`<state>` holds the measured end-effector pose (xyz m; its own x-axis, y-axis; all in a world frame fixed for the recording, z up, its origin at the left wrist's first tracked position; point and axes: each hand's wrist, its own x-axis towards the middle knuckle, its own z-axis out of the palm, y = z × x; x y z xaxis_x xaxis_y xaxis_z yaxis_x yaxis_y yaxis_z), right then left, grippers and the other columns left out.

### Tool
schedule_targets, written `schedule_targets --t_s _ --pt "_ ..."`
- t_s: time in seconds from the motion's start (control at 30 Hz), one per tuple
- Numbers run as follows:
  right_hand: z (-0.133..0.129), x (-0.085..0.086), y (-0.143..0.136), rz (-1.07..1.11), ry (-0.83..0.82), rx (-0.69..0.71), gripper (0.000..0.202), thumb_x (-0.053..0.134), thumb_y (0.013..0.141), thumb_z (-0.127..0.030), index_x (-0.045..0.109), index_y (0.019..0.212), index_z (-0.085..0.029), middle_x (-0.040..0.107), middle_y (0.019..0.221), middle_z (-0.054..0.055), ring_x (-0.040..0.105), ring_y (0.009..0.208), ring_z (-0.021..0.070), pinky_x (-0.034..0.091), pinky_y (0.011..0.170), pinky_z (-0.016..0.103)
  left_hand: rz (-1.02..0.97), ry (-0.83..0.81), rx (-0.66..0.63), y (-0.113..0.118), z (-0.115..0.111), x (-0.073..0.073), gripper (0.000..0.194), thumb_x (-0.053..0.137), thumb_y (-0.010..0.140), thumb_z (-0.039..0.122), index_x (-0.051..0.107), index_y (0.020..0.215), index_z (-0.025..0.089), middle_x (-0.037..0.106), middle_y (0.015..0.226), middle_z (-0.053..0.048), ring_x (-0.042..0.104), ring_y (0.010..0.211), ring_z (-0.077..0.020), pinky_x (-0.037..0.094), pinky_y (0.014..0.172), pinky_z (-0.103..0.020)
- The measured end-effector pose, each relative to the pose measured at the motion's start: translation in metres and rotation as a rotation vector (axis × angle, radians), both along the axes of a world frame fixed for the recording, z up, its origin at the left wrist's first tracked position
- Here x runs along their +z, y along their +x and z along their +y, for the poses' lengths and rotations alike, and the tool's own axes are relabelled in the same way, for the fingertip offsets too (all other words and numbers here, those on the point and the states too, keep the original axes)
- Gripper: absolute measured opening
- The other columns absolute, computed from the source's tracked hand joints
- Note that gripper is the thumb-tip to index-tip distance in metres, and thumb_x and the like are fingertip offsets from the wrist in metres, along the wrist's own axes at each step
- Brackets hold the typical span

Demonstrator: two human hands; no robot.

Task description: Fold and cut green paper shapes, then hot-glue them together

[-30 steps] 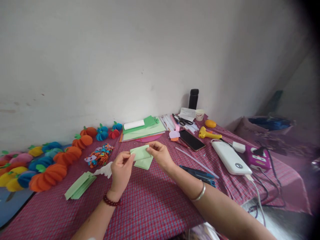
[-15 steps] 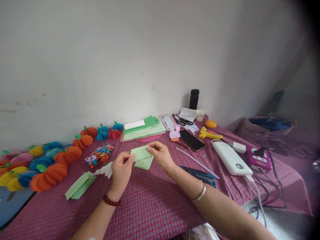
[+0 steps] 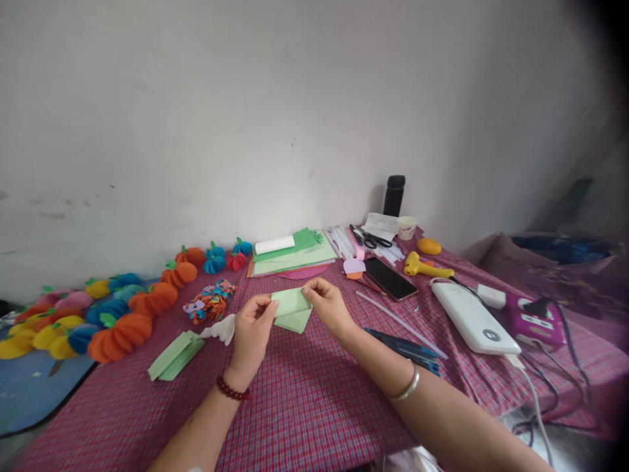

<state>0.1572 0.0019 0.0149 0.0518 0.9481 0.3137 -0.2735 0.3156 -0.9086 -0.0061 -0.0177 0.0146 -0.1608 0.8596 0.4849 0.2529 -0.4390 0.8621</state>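
Observation:
A light green paper piece (image 3: pixel 291 302) is held up between my two hands over the checked cloth. My left hand (image 3: pixel 254 321) pinches its left edge, thumb in front. The fingertips of my right hand (image 3: pixel 327 303) pinch its upper right corner. Just below and behind it, another light green paper (image 3: pixel 296 321) lies on the table. To the left of my left hand are a crumpled white tissue (image 3: pixel 223 329) and a stack of folded light green papers (image 3: pixel 175 356).
Paper pumpkins (image 3: pixel 121 337) line the left side. Green sheets (image 3: pixel 295 257) lie near the wall. At right are black scissors (image 3: pixel 376 240), a phone (image 3: pixel 391 278), a yellow tool (image 3: pixel 426 267), a white power bank (image 3: pixel 472 318) and a purple socket box (image 3: pixel 533 321) with cables.
The view has shifted, so the whole scene appears farther right. Both hands still grip the light green paper, which now seems slightly more opened out.

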Motion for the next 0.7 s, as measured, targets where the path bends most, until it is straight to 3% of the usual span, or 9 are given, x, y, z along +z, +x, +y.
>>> schedule_targets --t_s 0.4,0.7 --pt "-0.0041 0.0043 -0.0022 -0.005 -0.010 -0.016 0.023 0.065 0.068 -0.038 0.055 0.066 -0.017 0.050 0.062 -0.002 0.041 0.057 0.0109 0.033 0.054 0.024 -0.133 0.008 -0.022 0.0013 0.0018 -0.0008 0.012 0.066 0.076 0.025 0.063 0.068 0.018 0.066 0.077 -0.001 0.059 0.075 -0.0150 0.045 0.070 -0.026" --pt "-0.0034 0.0021 -0.0019 -0.001 -0.001 -0.001 0.025 0.065 0.069 -0.040 0.054 0.066 -0.018 0.049 0.062 -0.002 0.040 0.057 0.0112 0.032 0.055 0.024 -0.124 0.010 -0.019 -0.0001 0.0016 0.0003 0.013 0.068 0.076 0.024 0.062 0.065 0.018 0.064 0.073 0.001 0.057 0.070 -0.0134 0.043 0.066 -0.024"
